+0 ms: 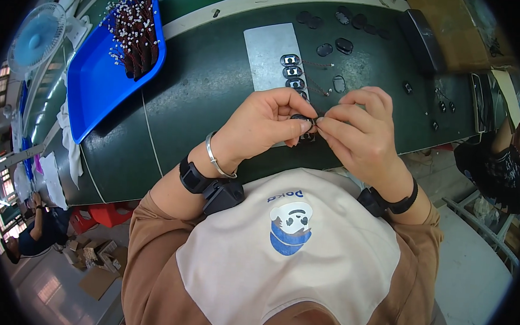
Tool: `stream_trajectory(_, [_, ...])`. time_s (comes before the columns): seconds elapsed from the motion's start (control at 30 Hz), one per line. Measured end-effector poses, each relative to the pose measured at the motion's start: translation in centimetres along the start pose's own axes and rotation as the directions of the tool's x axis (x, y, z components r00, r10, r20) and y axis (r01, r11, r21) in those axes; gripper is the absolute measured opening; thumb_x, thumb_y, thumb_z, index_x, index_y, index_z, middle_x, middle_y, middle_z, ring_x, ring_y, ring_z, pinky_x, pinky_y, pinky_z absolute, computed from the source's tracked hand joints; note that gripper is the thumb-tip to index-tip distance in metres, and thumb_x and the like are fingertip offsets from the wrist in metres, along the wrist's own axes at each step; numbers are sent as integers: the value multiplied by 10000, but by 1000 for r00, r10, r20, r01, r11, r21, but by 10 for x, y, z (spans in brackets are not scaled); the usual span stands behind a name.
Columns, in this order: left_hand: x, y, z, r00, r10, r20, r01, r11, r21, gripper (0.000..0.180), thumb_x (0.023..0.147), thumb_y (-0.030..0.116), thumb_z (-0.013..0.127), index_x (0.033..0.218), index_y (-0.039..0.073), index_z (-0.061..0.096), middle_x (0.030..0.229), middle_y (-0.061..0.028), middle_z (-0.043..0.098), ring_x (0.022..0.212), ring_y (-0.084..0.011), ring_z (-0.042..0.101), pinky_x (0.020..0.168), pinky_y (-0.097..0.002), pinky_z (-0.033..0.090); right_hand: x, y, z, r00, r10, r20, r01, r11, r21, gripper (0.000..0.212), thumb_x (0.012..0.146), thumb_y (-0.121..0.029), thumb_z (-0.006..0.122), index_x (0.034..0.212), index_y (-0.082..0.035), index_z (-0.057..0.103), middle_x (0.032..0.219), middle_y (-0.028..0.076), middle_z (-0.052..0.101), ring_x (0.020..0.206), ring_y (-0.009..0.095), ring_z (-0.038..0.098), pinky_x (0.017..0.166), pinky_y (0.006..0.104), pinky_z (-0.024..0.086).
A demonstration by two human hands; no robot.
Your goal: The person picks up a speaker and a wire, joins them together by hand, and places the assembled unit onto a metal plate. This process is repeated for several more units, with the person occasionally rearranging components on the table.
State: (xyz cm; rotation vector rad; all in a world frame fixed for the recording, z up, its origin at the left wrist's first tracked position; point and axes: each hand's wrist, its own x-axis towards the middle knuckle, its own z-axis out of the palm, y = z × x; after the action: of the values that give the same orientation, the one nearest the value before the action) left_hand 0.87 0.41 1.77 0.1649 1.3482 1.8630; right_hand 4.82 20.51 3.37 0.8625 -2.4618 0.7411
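My left hand (259,120) holds a small black oval part (299,117) between thumb and fingers, above the near end of a pale grey board (266,48). The fingertips of my right hand (364,130) are pinched together at the part's right edge. Whatever fine piece sits between them is too small to make out. Lined up on the board are several black oval casings (290,60) with white squares in their middles. Thin dark red wires run rightward from some of them, one ending in a white connector (332,65). My hands cover the nearer casings.
At the left, a blue tray (90,97) holds a bundle of dark red wires (140,44) with white connectors. Black oval covers (344,45) lie beyond the board on the green table (200,59). A long black box (422,40) stands far right. Other people sit at both sides.
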Motion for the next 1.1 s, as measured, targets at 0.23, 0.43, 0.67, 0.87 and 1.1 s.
stream_trajectory(0.23, [0,-1,-2,1000,4,10,-3,1000,-18,135,836,14,604,970,4,601,810,-54,638,640,-73,563,576,-199,467,-4,-2,1,995,-93,-26,89,988,-122,213,571,-109,646,781,-85,675,747,-7,574,795,191,545,788,389,388])
stream_trajectory(0.43, [-1,-2,-2,1000,3,29,-2,999,-38,121,833,14,605,954,7,608,818,-51,639,644,-71,564,578,-197,467,-3,-4,0,995,-94,-20,91,990,-107,193,576,-91,681,769,-79,675,748,3,587,784,199,536,779,405,389])
stream_trajectory(0.67, [0,-5,-2,999,19,29,-19,1000,-19,126,826,4,607,953,7,609,824,-48,639,651,-70,564,585,-196,469,-7,-7,2,994,-105,-13,102,986,-130,190,577,-101,687,766,-80,672,777,0,592,798,198,540,808,409,378])
stream_trajectory(0.87, [1,-2,3,999,31,-17,-32,998,-49,236,828,-13,593,1062,4,568,842,-57,646,671,-77,569,619,-196,476,-9,0,-2,1000,-27,3,27,998,-49,235,583,-145,734,800,-83,668,817,8,601,844,215,541,853,438,363])
stream_trajectory(1.1, [-2,0,6,1000,-19,25,20,999,-44,331,837,-27,577,1163,-12,520,929,-98,659,748,-98,595,695,-235,505,-3,-9,0,999,49,-10,-48,998,47,298,588,-210,760,842,-87,663,872,16,599,873,229,539,864,465,366])
